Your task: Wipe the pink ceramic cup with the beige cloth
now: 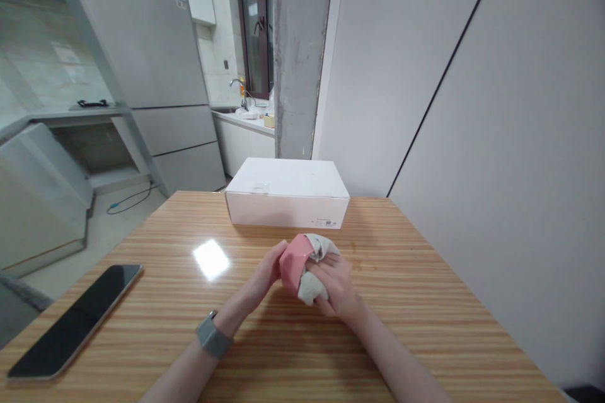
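A pink faceted container point(293, 259), possibly a cup or bowl, is tilted on its side just above the table, its opening toward the right. Wrapped around its far left side, my left hand point(270, 266) grips it; a grey watch band is on that wrist. My right hand point(336, 283) is closed on a pale grey cloth point(312, 288) and pushes it into the container's mouth. Part of the cloth bunches out over the rim above and below the fingers. The container's inside and some right fingertips are hidden.
A closed white box point(288, 209) stands behind the hands on the striped wooden table point(406, 302). At the left lies a dark, flat phone-like device point(78, 321). A white wall borders the table on the right; a fridge point(142, 38) and sink are beyond.
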Demonstrator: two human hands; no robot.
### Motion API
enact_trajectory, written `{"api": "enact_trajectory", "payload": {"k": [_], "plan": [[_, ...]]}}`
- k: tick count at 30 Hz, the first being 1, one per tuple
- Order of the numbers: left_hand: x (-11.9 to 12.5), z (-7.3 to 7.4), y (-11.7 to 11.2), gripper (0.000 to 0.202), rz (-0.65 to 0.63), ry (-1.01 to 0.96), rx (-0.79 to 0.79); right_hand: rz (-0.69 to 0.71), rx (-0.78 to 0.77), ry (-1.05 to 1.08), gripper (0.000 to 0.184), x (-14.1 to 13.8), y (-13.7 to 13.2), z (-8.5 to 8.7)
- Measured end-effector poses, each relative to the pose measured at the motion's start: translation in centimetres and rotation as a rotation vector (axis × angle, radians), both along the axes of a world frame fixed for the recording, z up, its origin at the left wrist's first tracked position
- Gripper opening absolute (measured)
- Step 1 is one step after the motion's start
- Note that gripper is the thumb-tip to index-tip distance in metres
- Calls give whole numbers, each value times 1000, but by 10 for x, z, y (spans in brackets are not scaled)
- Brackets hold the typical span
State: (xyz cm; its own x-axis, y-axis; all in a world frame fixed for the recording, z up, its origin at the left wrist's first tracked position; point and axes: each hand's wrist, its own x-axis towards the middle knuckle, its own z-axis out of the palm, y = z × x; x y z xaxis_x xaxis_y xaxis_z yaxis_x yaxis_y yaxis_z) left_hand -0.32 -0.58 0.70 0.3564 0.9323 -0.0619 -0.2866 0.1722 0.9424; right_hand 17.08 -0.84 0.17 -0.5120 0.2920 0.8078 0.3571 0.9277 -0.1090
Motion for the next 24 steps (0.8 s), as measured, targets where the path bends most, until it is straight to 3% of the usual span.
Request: {"api": "enact_trajectory", "payload": {"k": [3, 6, 9, 16, 24], "plan": [[-1, 2, 3, 51, 132, 111, 67, 58, 69, -91, 44, -10, -4, -1], [-2, 9, 2, 44, 105, 297, 246, 40, -3, -78, 41, -14, -7, -2], [-2, 14, -2, 42, 81, 359, 330, 26, -91, -48, 36, -11, -7, -3], [-2, 20, -11, 41, 54, 275, 321, -17, -81, 57, 27, -1, -3, 1], [-1, 24, -15, 39, -50, 171, 288, -75, -132, 195, 29, 3, -3, 5]]}}
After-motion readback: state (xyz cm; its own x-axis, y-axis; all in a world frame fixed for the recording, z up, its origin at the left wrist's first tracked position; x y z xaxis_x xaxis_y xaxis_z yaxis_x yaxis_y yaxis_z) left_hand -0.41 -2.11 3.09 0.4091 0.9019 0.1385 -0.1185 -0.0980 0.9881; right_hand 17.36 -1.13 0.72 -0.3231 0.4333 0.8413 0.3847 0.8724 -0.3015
